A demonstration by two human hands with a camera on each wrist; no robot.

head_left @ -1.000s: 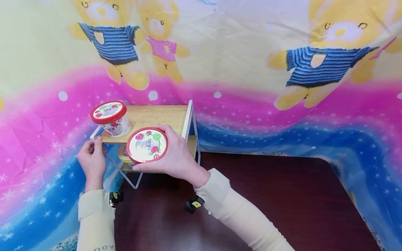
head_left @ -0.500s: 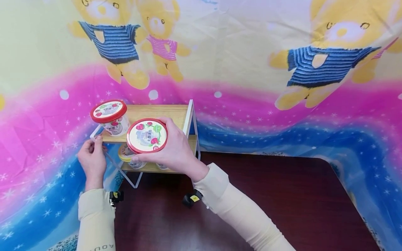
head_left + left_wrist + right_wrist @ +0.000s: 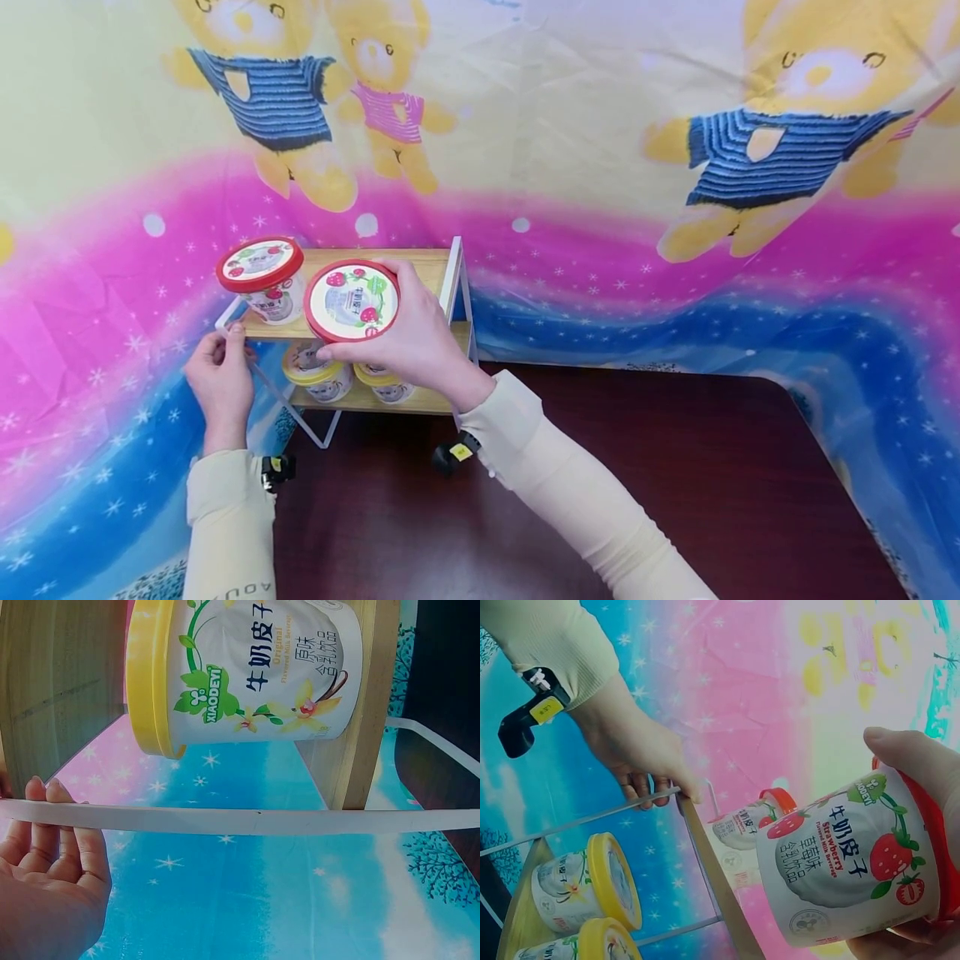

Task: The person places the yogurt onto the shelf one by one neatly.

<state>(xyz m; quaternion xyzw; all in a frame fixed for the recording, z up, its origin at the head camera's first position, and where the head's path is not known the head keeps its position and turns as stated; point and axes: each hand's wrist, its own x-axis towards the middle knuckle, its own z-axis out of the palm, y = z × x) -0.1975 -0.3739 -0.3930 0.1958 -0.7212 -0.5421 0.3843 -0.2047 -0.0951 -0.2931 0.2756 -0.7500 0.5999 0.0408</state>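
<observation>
My right hand (image 3: 420, 337) grips a white paper cup with a red lid and strawberry print (image 3: 847, 862). It is held just above the front of a small two-tier shelf (image 3: 375, 271). Beside it, on the upper board's left end, stands a matching red-lidded cup (image 3: 264, 282). With thumb and curled fingers, my left hand (image 3: 221, 379) holds the shelf's white metal frame (image 3: 247, 820) at the front left corner. Two yellow-lidded cups stand on the lower board, the left one (image 3: 318, 372) and the right one (image 3: 384, 383), which the right hand partly covers.
The shelf stands on a dark reddish-brown table (image 3: 637, 483), at its back left. A printed cloth (image 3: 570, 150) with bears and snowflakes hangs behind and beside it. The frame's right side (image 3: 452, 279) rises slightly above the upper board.
The right hand has raised its red-lidded cup from in front of the lower board to upper-board height, uncovering the yellow-lidded cups. The left hand has stayed on the frame.
</observation>
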